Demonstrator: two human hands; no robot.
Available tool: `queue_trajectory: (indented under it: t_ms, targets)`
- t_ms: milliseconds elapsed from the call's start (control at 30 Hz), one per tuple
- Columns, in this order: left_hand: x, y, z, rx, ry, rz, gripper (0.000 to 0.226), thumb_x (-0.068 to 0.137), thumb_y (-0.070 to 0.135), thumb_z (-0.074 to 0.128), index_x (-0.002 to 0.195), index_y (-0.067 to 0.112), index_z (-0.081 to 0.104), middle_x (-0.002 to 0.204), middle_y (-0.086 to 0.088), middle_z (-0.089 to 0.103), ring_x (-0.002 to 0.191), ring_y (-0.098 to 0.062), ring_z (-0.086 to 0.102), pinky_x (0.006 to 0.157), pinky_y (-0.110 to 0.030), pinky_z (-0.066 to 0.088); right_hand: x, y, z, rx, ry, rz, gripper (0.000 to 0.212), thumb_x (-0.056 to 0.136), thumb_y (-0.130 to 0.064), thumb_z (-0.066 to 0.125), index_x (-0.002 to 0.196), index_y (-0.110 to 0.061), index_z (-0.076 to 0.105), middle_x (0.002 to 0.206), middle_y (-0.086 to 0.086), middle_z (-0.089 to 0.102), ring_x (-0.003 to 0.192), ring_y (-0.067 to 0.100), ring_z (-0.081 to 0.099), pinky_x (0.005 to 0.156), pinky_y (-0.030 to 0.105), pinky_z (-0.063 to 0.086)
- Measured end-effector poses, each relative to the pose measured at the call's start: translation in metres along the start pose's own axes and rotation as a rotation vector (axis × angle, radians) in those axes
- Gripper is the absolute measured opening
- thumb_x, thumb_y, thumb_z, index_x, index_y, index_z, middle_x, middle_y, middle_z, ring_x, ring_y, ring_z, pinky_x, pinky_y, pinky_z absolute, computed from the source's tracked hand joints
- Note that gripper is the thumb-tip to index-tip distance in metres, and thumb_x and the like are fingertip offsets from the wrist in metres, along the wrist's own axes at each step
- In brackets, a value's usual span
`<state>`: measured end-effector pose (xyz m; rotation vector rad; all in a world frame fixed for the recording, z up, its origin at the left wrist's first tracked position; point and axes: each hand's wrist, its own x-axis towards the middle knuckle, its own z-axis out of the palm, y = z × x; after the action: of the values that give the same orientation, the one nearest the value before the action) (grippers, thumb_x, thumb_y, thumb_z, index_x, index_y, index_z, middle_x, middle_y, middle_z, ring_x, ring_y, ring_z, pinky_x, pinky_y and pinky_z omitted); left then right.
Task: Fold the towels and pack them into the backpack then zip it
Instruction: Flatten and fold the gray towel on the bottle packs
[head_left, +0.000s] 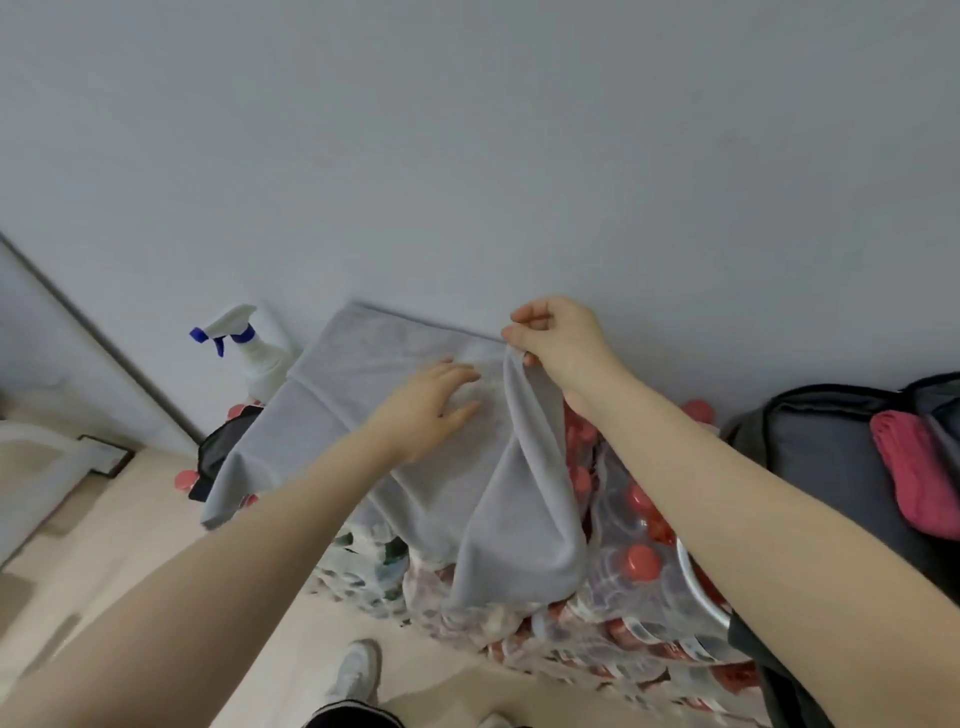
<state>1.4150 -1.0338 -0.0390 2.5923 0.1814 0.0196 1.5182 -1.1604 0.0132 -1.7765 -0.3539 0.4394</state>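
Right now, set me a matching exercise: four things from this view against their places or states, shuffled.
Things:
1. grey towel
2. spray bottle
3. pink towel
4. left hand

Places or states:
A. lying in the open backpack
B. standing by the wall, at the far left
C. flat on the grey cloth
D. pinched at an edge by the right hand

Pairs: 1-D, 2-B, 3-A, 4-C
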Motion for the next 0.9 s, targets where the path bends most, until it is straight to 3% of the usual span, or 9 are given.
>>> queue_trajectory:
  t_ms: [100, 167, 333, 467, 567, 633, 733, 833, 900]
  targets:
    - [-0.013, -0.041, -0.029, -0.027, 0.117, -0.078, 0.033, 0.092, 0.019, 0.051, 0.124, 0.009, 0.054, 0.134, -0.007, 0.050, 0.127, -0.021, 0.042, 0.098, -0.017, 0.024, 0.003, -0.010, 0.042, 0.026, -0.119, 0.005, 0.017, 0.082, 0.004, 0.062, 0.084, -0.012, 0.057, 0.066, 0.002, 0.052, 0.044, 0.006, 0.051, 0.054, 0.018, 0.048]
    - [-0.018, -0.072, -0.045, -0.108, 0.177, -0.181, 0.031, 0.093, 0.016, 0.050, 0.122, 0.008, 0.055, 0.130, -0.007, 0.053, 0.121, -0.021, 0.047, 0.092, -0.018, 0.029, 0.009, -0.016, 0.068, 0.066, -0.148, 0.008, 0.017, 0.082, 0.007, 0.061, 0.079, -0.009, 0.058, 0.066, 0.002, 0.052, 0.053, 0.009, 0.053, 0.052, 0.016, 0.051]
    - [-0.015, -0.134, -0.071, -0.410, 0.259, -0.425, 0.031, 0.095, 0.012, 0.039, 0.123, 0.010, 0.054, 0.127, -0.002, 0.056, 0.115, -0.017, 0.050, 0.094, -0.024, 0.036, 0.039, -0.026, 0.133, 0.067, -0.110, -0.007, 0.027, 0.082, 0.010, 0.056, 0.071, -0.015, 0.057, 0.067, 0.001, 0.049, 0.057, 0.009, 0.050, 0.048, 0.013, 0.048]
    - [0.005, -0.183, -0.073, -0.648, 0.186, -0.565, 0.033, 0.096, 0.009, 0.036, 0.125, 0.006, 0.051, 0.124, -0.007, 0.055, 0.104, -0.017, 0.049, 0.087, -0.027, 0.038, 0.071, -0.021, 0.177, -0.130, -0.039, -0.044, 0.030, 0.082, 0.004, 0.056, 0.069, -0.023, 0.057, 0.064, -0.003, 0.051, 0.053, 0.009, 0.047, 0.047, 0.018, 0.042]
    - [0.022, -0.214, -0.066, -0.865, 0.076, -0.707, 0.034, 0.097, 0.011, 0.037, 0.128, 0.006, 0.049, 0.113, -0.007, 0.052, 0.099, -0.021, 0.050, 0.087, -0.030, 0.041, 0.090, -0.009, 0.201, -0.253, 0.019, -0.014, 0.030, 0.081, -0.001, 0.060, 0.065, -0.026, 0.055, 0.064, -0.006, 0.053, 0.056, 0.009, 0.050, 0.062, 0.027, 0.048]
    - [0.032, -0.226, -0.060, -0.953, -0.040, -0.780, 0.034, 0.098, 0.017, 0.037, 0.129, 0.011, 0.048, 0.113, -0.005, 0.050, 0.103, -0.022, 0.051, 0.089, -0.031, 0.043, 0.094, 0.000, 0.211, -0.364, 0.005, -0.005, 0.024, 0.081, -0.005, 0.062, 0.067, -0.023, 0.055, 0.065, -0.009, 0.054, 0.055, 0.001, 0.051, 0.062, 0.019, 0.046]
    - [0.044, -0.232, -0.051, -1.009, -0.203, -0.850, 0.034, 0.098, 0.025, 0.038, 0.127, 0.010, 0.047, 0.109, -0.010, 0.055, 0.090, -0.024, 0.054, 0.071, -0.031, 0.046, 0.090, 0.009, 0.216, -0.496, -0.076, 0.028, 0.019, 0.082, -0.007, 0.061, 0.071, -0.023, 0.060, 0.064, -0.012, 0.056, 0.055, 0.001, 0.053, 0.064, 0.021, 0.047]
    - [0.053, -0.228, -0.042, -1.037, -0.274, -0.877, 0.044, 0.098, 0.031, 0.040, 0.125, -0.002, 0.051, 0.076, -0.008, 0.055, 0.058, -0.019, 0.045, 0.049, -0.025, 0.036, 0.085, 0.008, 0.212, -0.505, -0.136, 0.080, 0.025, 0.082, 0.003, 0.050, 0.086, -0.011, 0.070, 0.064, -0.011, 0.058, 0.059, 0.008, 0.055, 0.072, 0.029, 0.050]
    - [0.059, -0.229, -0.040, -1.034, -0.265, -0.884, 0.052, 0.097, 0.036, 0.043, 0.127, -0.007, 0.048, 0.083, -0.009, 0.061, 0.055, -0.020, 0.044, 0.048, -0.024, 0.037, 0.084, 0.004, 0.209, -0.487, -0.121, 0.130, 0.036, 0.078, 0.011, 0.042, 0.095, -0.005, 0.069, 0.068, -0.010, 0.058, 0.062, 0.006, 0.054, 0.072, 0.023, 0.049]
